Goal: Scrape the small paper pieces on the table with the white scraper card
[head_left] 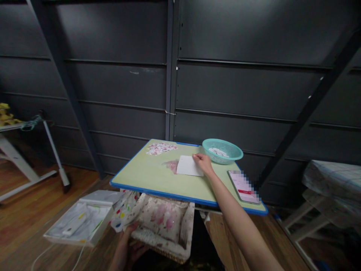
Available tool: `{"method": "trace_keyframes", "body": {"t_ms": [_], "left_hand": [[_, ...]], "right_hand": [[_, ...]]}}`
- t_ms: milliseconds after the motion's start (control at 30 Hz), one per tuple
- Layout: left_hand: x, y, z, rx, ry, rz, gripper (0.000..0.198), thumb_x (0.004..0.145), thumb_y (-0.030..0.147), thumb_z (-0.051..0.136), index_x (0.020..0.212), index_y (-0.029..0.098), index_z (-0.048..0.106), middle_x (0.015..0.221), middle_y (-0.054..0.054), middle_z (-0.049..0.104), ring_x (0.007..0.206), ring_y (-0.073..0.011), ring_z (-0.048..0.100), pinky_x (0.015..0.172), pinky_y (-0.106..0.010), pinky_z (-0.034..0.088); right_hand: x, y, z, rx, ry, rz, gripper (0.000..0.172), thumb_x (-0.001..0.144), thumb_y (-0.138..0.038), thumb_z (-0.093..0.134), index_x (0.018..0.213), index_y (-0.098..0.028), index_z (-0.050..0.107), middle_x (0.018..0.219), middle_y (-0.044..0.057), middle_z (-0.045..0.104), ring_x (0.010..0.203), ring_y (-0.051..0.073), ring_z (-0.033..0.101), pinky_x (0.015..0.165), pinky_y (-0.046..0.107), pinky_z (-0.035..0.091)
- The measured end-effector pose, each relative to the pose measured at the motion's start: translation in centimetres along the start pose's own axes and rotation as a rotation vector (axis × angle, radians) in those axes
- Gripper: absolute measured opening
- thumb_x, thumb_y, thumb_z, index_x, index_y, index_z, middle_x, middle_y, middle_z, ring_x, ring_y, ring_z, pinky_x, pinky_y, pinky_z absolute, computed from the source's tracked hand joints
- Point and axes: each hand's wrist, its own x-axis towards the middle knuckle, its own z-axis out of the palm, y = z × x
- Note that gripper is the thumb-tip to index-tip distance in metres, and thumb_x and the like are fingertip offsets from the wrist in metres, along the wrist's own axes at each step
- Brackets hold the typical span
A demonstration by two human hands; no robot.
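Observation:
On the pale yellow tabletop [141,174], my right hand [203,163] pinches the upper right edge of a flat white card [189,166]. A reddish-pink smear or pile [171,165] lies against the card's left edge. Below the table's front edge, my left hand [130,244] grips the left side of a lined basket [162,214], its fingers wrapped round the underside. The basket is tilted, with pink patches on its pale, stained lining. A heap of small pink and white pieces [161,148] rests at the table's back left.
A teal plastic colander [222,150] holding white pieces stands at the back right. Near the right edge lies a tablet or phone [244,187]. An open white box [81,222] with a cable is on the left. Dark metal panels [135,82] rise behind the table.

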Motion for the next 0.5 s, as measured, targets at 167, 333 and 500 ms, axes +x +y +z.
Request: {"method": "trace_keyframes", "body": {"t_ms": [167,333,500], "left_hand": [[-0.45,0.28,0.24,0.024,0.008,0.003,0.061,0.075,0.027,0.063,0.131,0.025,0.038,0.072,-0.001,0.064,0.054,-0.0220,0.066,0.062,-0.043,0.057],[-0.46,0.34,0.21,0.020,0.003,0.018,0.054,0.074,0.027,0.064,0.124,0.026,0.042,0.071,-0.001,0.066,0.057,-0.0241,0.067,0.062,-0.044,0.057],[0.21,0.08,-0.34,0.006,-0.020,-0.003,0.048,0.076,0.026,0.063,0.120,0.023,0.044,0.072,-0.002,0.065,0.058,-0.0232,0.066,0.062,-0.043,0.057]], "right_hand": [[-0.16,-0.22,0.35,0.032,-0.029,-0.037,0.041,0.080,-0.049,0.044,0.073,-0.015,0.067,0.069,0.006,0.066,0.067,0.019,0.056,0.061,0.027,0.036],[-0.23,-0.42,0.41,0.071,-0.101,-0.060,0.040,0.079,-0.048,0.046,0.070,-0.015,0.067,0.067,0.005,0.065,0.066,0.019,0.055,0.059,0.027,0.037],[-0.20,-0.65,0.20,0.087,-0.106,-0.067,0.039,0.077,-0.048,0.048,0.068,-0.016,0.067,0.068,0.006,0.066,0.066,0.020,0.056,0.059,0.027,0.037]]}}
